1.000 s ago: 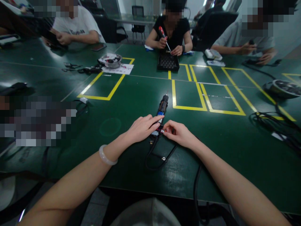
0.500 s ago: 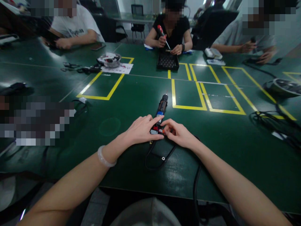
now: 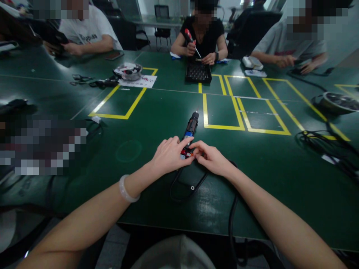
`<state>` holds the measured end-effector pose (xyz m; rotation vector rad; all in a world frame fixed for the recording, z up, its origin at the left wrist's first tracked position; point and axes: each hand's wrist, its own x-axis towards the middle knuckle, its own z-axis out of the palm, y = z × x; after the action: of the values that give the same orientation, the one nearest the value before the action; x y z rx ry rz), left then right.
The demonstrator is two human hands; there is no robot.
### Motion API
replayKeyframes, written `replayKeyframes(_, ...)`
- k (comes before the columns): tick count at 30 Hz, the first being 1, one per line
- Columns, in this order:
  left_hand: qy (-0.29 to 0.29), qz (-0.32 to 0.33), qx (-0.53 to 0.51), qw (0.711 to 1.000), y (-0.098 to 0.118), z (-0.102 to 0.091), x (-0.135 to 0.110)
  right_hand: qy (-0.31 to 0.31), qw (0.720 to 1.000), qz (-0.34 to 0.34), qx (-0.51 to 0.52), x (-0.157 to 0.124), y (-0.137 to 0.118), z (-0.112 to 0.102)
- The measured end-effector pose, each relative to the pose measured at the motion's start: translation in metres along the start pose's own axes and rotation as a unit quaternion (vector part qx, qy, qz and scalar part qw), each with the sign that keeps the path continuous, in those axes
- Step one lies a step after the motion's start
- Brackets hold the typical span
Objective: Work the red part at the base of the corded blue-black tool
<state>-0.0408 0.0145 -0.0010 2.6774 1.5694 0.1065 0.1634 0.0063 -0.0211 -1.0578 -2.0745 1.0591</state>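
Observation:
A black electric screwdriver [image 3: 191, 126] with a blue band lies on the green table [image 3: 157, 112], tip pointing away from me. My left hand [image 3: 168, 155] rests on its rear end, fingers curled over the body. My right hand [image 3: 210, 157] pinches at the same rear end, where a small red and white part [image 3: 186, 152] shows between the two hands. The tool's black cable [image 3: 193, 185] loops toward me and drops over the table's near edge. A pale bangle [image 3: 126, 188] sits on my left wrist.
Yellow tape rectangles [image 3: 224, 116] mark the table beyond the tool. Across it, a person holds a red-handled screwdriver over a black tray [image 3: 198, 73]. Other people sit at the left and right. A round metal dish [image 3: 129, 71] and a cable coil [image 3: 322, 144] lie nearby.
My right hand has slid left to meet my left hand at the tool's rear end. The view has shifted slightly; the screwdriver stays where it was.

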Motion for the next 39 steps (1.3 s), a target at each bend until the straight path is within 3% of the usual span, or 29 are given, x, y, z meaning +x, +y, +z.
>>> replayKeyframes(5, 0.001, 0.000, 0.018, 1.000, -0.011, -0.005, 0.004, 0.051, 0.999, 0.004, 0.001, 0.001, 0.001, -0.004)
replayKeyframes(10, -0.021, -0.050, 0.057, 0.997, -0.043, -0.014, 0.012, 0.128, 0.991, 0.015, -0.030, 0.002, 0.001, -0.009)
replayKeyframes(16, -0.059, -0.138, 0.082, 0.985, -0.114, -0.021, 0.019, 0.159, 0.987, 0.002, -0.020, 0.003, 0.002, -0.010)
replayKeyframes(22, -0.031, -0.199, 0.119, 0.972, -0.192, -0.022, 0.022, 0.156, 0.988, -0.008, -0.023, 0.003, 0.004, -0.007)
replayKeyframes(30, -0.094, -0.296, 0.136, 0.941, -0.268, -0.035, 0.036, 0.146, 0.989, -0.008, -0.017, 0.002, 0.005, -0.006)
replayKeyframes(34, -0.107, -0.326, 0.156, 0.926, -0.285, -0.032, 0.037, 0.138, 0.990, -0.005, -0.013, 0.002, 0.005, -0.006)
replayKeyframes(39, -0.072, -0.328, 0.164, 0.928, -0.277, -0.023, 0.036, 0.129, 0.992, 0.001, -0.013, 0.002, 0.005, -0.005)
